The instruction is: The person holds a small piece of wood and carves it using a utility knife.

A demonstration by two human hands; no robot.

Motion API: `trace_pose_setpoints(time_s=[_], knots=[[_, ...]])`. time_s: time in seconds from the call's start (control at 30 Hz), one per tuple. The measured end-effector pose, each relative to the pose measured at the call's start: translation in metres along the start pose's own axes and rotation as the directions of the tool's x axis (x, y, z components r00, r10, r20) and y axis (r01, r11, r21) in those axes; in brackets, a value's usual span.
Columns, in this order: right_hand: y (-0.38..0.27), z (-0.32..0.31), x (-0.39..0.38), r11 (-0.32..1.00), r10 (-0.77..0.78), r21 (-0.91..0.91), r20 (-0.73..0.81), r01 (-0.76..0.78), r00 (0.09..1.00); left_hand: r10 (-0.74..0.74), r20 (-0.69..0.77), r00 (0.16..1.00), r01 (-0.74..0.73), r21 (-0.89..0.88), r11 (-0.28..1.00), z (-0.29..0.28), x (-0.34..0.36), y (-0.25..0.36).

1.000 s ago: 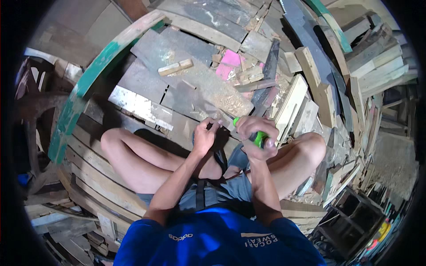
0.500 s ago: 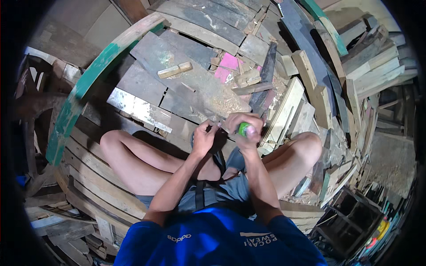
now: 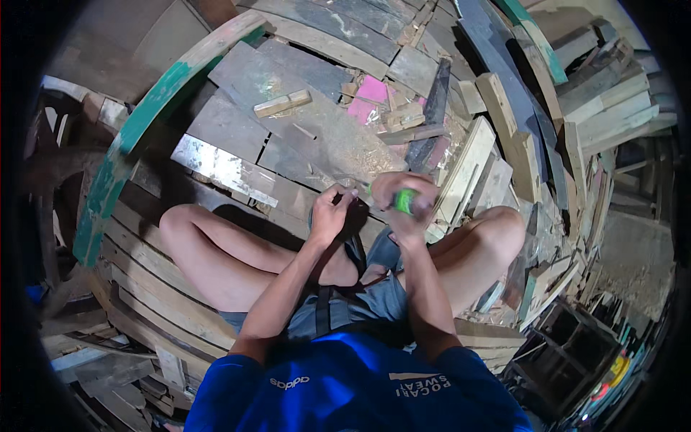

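My right hand (image 3: 392, 187) is wrapped round a green-handled tool (image 3: 405, 201). The tool is smeared by motion, and its working end cannot be made out. Close by on the left is my left hand (image 3: 330, 217), with thumb and forefinger pinched together near the tool's front. Whatever those fingertips hold is too small to name. Both hands are raised above my feet, between my bent knees. Beyond them, wood shavings (image 3: 367, 165) lie scattered over the boards (image 3: 295, 147).
A short wood block (image 3: 282, 104) and a pink piece (image 3: 368, 99) lie ahead. Offcuts (image 3: 403, 117) and a dark bar (image 3: 436, 101) sit at the right. A curved green-painted beam (image 3: 137, 129) arcs along the left. Stacked planks (image 3: 612, 111) fill the far right.
My right hand has shifted slightly right with the green-handled tool, its grip turned a little. My left hand has barely moved and stays pinched.
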State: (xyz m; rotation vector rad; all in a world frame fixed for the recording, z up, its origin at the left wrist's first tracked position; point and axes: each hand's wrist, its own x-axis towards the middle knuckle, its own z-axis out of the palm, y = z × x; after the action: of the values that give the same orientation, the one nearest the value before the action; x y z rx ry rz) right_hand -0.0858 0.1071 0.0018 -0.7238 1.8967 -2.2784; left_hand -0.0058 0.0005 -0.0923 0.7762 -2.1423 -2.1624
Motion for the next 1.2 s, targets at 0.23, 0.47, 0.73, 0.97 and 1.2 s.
trace_pose_setpoints(time_s=[0.23, 0.47, 0.73, 0.97, 1.2], knots=[[-0.025, -0.005, 0.016, 0.988, -0.071, 0.134, -0.053, 0.078, 0.996, 0.052, -0.044, 0.998, -0.051, 0.030, 0.998, -0.002, 0.007, -0.014], [-0.005, 0.004, 0.010, 0.981, -0.060, 0.181, -0.077, 0.073, 0.995, 0.025, -0.035, 0.999, -0.027, -0.030, 0.999, -0.002, 0.007, -0.018], [0.007, 0.004, 0.003, 0.995, 0.019, -0.098, 0.021, -0.017, 1.000, 0.023, -0.064, 0.998, -0.024, -0.020, 0.999, -0.002, 0.007, -0.008], [-0.003, -0.001, 0.007, 0.997, -0.035, 0.073, -0.055, 0.039, 0.998, 0.065, -0.067, 0.996, -0.071, -0.088, 0.994, 0.005, 0.014, -0.017], [-0.018, 0.000, 0.013, 0.984, -0.085, 0.157, -0.029, 0.089, 0.996, 0.000, -0.081, 0.997, -0.007, -0.080, 0.997, -0.005, 0.018, -0.026]])
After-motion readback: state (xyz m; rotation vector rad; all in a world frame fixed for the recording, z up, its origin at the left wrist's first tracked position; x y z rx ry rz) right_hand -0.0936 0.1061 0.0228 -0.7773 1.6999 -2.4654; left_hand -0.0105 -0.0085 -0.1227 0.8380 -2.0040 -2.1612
